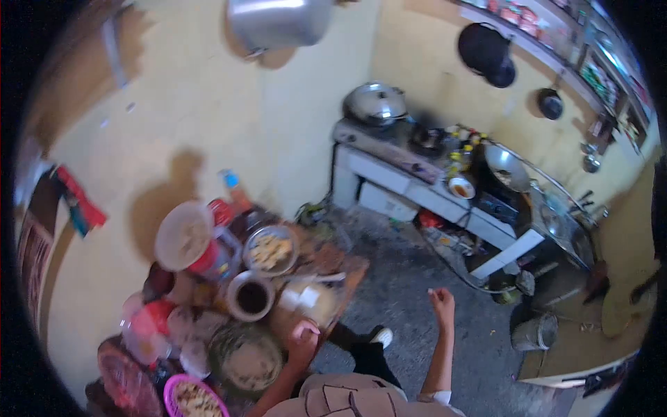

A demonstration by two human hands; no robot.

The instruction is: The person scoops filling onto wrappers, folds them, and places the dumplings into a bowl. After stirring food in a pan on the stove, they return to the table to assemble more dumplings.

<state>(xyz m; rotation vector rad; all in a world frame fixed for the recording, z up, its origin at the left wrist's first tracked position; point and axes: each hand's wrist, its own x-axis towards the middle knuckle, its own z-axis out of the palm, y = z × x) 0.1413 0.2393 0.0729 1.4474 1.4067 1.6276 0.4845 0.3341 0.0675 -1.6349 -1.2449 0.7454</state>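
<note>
My left hand (303, 340) is at the right edge of the crowded table (356, 272), its fingers curled; whether they hold anything is too small to tell. Just above it lies a pale round item with white pieces (306, 297). A bowl of dark liquid (251, 297) and a metal bowl of pale yellow pieces (271, 250) stand farther up the table. My right hand (441, 304) is raised over the grey floor, touching no surface, with its fingers bent together and a small pale spot at the fingertips.
A counter (389, 170) along the back wall holds a lidded pot (376, 104), bottles (455, 163) and a wok (507, 167). A bucket (535, 333) stands on the floor at right. A pink basket (196, 397) sits at lower left.
</note>
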